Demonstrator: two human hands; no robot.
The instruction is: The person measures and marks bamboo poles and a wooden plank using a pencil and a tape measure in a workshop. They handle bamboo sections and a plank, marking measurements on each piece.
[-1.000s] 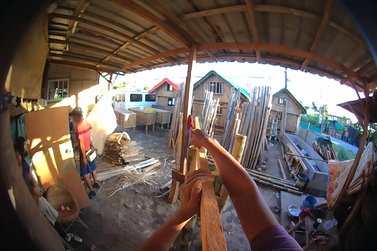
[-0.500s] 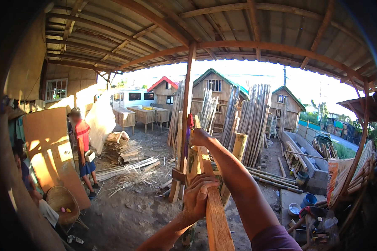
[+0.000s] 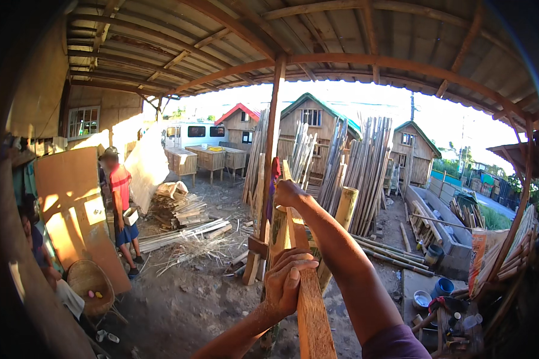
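Wooden plank (image 3: 310, 311) is held with both hands and it runs from the lower edge of the picture upward, away from the person, toward the vertical wooden post (image 3: 271, 143) under the roof. The left hand (image 3: 286, 281) is closed around the near part of the plank, with the fingers wrapped over its left edge. The right hand (image 3: 287, 192) is stretched far forward and is closed on the far end of the plank; just beside it something red (image 3: 275, 169) is seen, but what it is cannot be told. The far end lies near the post and near a thick bamboo pole (image 3: 345, 208), and whether it touches them cannot be told.

For this step to be done well, it is judged that the plank should be kept straight along its length, so both grips should be held firm and the near hand should not be allowed to slide. The far end should be guided slowly, because the post and the leaning bamboo poles (image 3: 365, 161) stand close and could be struck. Another person in a red shirt (image 3: 121, 206) stands well apart on the left, beside a heap of cut wood (image 3: 176, 206), so that side is not endangered.
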